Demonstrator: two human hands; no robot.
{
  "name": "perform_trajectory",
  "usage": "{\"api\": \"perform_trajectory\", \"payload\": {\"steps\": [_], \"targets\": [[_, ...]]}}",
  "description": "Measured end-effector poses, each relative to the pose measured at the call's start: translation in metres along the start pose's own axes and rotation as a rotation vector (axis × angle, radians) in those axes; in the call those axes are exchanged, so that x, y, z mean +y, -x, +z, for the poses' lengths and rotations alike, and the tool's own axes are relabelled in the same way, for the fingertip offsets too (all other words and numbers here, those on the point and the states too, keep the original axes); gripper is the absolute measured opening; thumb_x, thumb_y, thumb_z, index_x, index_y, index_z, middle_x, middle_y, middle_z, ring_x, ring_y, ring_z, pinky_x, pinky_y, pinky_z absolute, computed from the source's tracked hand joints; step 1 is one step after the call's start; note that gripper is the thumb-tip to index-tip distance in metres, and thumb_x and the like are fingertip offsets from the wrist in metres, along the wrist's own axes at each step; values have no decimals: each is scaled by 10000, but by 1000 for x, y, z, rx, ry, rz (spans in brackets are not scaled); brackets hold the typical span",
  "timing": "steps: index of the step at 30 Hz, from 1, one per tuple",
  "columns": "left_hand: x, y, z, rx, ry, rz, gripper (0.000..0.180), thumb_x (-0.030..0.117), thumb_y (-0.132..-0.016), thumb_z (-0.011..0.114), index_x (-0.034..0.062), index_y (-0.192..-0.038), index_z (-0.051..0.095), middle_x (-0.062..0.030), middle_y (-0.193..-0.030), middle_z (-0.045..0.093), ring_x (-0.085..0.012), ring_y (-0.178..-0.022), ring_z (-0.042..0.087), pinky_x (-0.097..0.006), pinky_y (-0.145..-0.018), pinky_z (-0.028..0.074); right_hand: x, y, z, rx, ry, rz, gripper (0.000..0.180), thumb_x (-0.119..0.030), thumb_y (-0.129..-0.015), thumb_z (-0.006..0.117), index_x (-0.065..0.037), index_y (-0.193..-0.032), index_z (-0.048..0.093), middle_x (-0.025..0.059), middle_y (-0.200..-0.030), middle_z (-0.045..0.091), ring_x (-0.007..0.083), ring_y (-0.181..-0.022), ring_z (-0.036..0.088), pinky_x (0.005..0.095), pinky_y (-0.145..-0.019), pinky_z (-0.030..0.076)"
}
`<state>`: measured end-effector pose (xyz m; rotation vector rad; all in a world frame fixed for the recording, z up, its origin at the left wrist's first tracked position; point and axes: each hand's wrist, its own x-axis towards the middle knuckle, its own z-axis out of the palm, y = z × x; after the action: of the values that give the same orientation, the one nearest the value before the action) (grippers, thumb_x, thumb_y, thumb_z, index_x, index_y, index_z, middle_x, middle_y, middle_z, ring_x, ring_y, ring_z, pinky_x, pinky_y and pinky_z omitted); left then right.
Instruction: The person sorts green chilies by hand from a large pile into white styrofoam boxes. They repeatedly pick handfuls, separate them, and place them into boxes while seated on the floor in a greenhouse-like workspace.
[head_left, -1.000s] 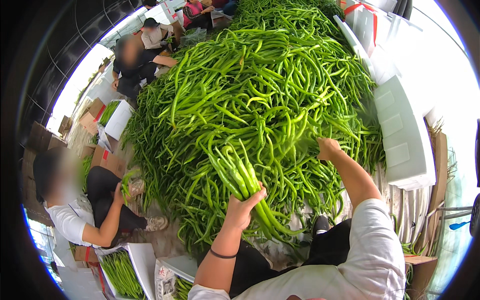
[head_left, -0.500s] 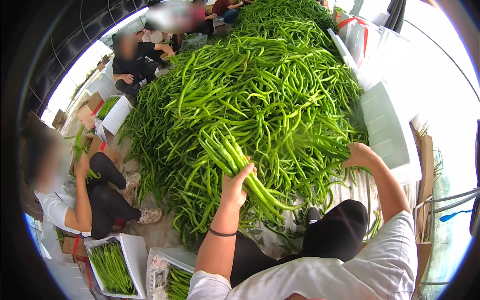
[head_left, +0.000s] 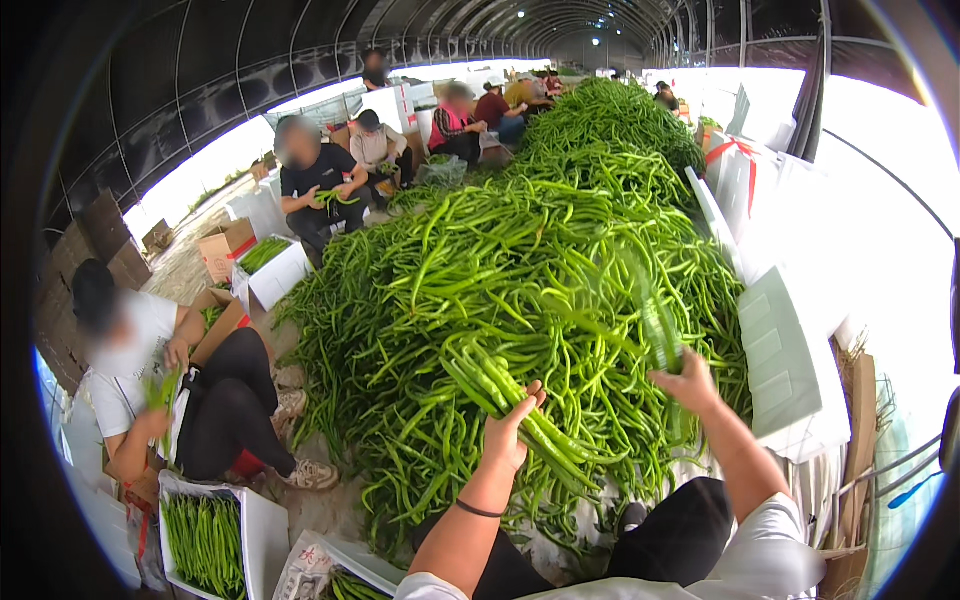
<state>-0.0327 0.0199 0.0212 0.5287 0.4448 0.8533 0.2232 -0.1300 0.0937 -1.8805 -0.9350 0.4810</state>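
My left hand grips a bundle of long green peppers, their tips pointing up and left, their stems running down to the right. My right hand is raised and holds a single long green pepper, blurred by motion, above the heap. Both hands hover over the near edge of a huge pile of green peppers that fills the middle of the view and stretches far back.
A white box of aligned peppers stands at lower left. A seated person in white sorts peppers beside it. More people sit along the pile's left side with cartons. White foam boxes line the right.
My head has lifted, so the view reaches farther down the pile. My right hand has risen from the heap with a pepper. My left hand keeps its bundle.
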Motion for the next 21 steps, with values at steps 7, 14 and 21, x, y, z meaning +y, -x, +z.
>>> {"api": "perform_trajectory", "payload": {"steps": [7, 14, 21], "targets": [[6, -22, -8, -62, 55, 135, 384, 5, -831, 633, 36, -1193, 506, -129, -1209, 586, -247, -1095, 571, -362, -812, 487, 3, 8, 87, -325, 250, -128, 675, -361, -681, 766, 63, -1150, 531, 178, -854, 653, 264, -785, 646, 376, -755, 526], [19, -25, -7, -45, 19, 113, 309, 25, -834, 641, 43, -1136, 580, -94, -1063, 632, -237, -1018, 600, -406, -893, 484, -1, 5, 94, -564, 243, 71, 454, -290, -784, 731, 40, -1045, 561, 132, -825, 629, 195, -748, 623, 319, -689, 550], [13, -20, -1, -97, -6, 106, 293, 36, -804, 676, 62, -1083, 590, -80, -1000, 650, -259, -995, 620, -406, -846, 507, 20, 0, 86, -275, -212, -230, 570, -153, -719, 755, 60, -1187, 512, 135, -1000, 665, 172, -868, 626, 314, -821, 491]]}}
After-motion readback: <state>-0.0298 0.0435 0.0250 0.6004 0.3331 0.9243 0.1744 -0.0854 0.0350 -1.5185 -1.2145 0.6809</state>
